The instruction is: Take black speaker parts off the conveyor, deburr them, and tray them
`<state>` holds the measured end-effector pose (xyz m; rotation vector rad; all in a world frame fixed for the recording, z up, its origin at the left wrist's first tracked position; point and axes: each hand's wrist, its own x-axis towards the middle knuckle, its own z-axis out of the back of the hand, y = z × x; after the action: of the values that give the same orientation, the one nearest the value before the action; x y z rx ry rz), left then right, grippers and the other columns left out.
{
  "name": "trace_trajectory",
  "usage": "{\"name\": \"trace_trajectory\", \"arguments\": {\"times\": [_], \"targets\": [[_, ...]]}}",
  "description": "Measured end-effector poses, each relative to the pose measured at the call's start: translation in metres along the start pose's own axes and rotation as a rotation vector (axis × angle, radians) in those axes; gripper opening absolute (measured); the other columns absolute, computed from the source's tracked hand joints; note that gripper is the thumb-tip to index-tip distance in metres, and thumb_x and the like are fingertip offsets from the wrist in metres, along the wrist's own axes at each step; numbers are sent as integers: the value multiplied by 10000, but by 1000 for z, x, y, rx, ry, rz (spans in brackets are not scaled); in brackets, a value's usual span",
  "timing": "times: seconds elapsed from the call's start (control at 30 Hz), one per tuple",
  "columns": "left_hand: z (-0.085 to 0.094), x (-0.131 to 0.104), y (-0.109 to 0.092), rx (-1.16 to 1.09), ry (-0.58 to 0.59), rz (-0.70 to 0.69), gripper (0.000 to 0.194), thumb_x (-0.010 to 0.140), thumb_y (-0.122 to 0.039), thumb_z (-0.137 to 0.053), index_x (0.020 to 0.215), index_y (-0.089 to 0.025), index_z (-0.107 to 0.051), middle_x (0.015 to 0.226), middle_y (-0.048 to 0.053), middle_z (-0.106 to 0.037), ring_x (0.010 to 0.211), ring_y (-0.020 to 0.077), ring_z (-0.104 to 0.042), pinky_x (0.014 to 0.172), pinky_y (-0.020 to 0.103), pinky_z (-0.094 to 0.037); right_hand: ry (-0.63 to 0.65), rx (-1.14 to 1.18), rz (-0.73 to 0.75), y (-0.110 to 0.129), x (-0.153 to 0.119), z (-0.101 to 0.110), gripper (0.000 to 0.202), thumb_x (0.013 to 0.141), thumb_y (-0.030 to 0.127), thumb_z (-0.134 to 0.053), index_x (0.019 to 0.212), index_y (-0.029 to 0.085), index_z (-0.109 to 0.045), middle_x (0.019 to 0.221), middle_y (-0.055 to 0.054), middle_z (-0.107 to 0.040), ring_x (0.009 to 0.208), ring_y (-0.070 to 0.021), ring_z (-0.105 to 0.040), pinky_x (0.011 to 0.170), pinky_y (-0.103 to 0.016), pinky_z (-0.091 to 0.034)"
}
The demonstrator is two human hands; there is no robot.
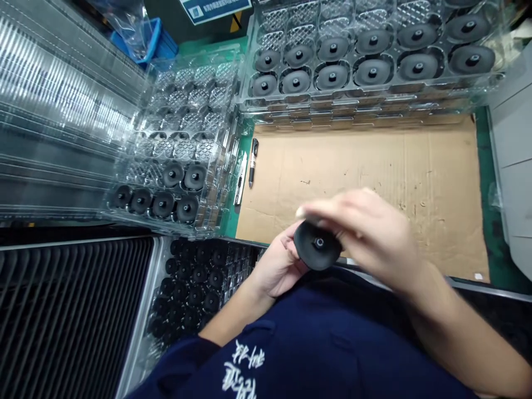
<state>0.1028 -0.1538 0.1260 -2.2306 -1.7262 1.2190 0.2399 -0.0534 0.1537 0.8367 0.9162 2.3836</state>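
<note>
a black round part (pixel 318 252) is held in the left hand (pixel 280 265), close to the person's navy shirt (pixel 324 327), above the near edge of a cardboard sheet (pixel 353 160) on a green tabletop (pixel 483 149). the part is matte and dark, its face smooth and gently dished, with a small raised hub at the centre showing a paler ring. the left fingers curl around its side. the right hand (pixel 368 233) is at its upper edge, motion-blurred; whether it grips cannot be told.
</note>
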Motion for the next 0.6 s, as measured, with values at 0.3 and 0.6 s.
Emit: {"name": "trace_trajectory", "arguments": {"times": [0.3, 0.6], "targets": [[1, -2, -9, -97, 141, 33, 489, 668, -341, -781, 1114, -264, -596, 1104, 44, -652, 937, 249, -665, 793, 312, -537, 84, 21, -513, -72, -67, -39, 247, 891, 292, -481, 1059, 206, -640, 944, -42, -675, 710, -146, -599, 634, -272, -470], [-6, 0, -5, -99, 157, 47, 339, 751, -325, -712, 1058, -197, -651, 1061, 33, -675, 980, 206, -636, 853, 266, -515, -123, -40, -30, 4, -11, 4, 278, 889, 160, -493, 1124, 260, -602, 1018, -23, -660, 806, -146, -586, 708, -296, -423]]}}
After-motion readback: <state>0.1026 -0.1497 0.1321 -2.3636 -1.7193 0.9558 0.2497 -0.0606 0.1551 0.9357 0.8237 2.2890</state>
